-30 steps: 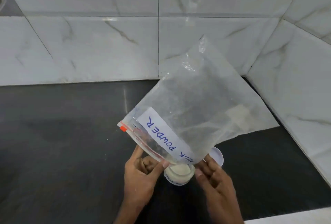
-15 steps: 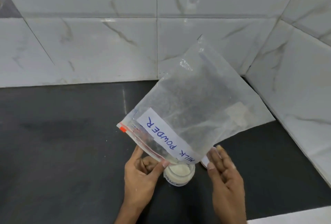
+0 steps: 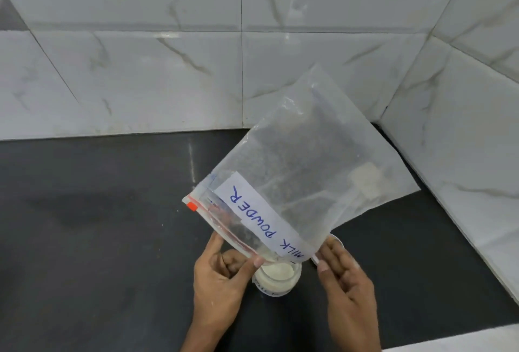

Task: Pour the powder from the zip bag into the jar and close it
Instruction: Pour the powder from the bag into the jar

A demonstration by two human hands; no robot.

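A clear zip bag (image 3: 303, 171) labelled "MILK POWDER" is held upside down and tilted, its open mouth over a small jar (image 3: 278, 281) on the black counter. The jar is open and holds white powder almost to the rim. My left hand (image 3: 222, 281) pinches the bag's zip edge beside the jar. At the bag's lower right corner, my right hand (image 3: 345, 281) has its thumb and fingertips closed on the plastic. A little powder clings in the bag's raised corner (image 3: 365, 180). The white lid (image 3: 337, 239) lies behind my right hand, mostly hidden.
The black counter (image 3: 98, 239) runs back to marble-tiled walls (image 3: 140, 70) behind and on the right, which meet in a corner. A pale front edge (image 3: 463, 344) shows at the bottom right.
My right hand let go of the bag's corner, drew away to the right with fingers spread, then came back to the corner. The bag, jar and left hand stayed put.
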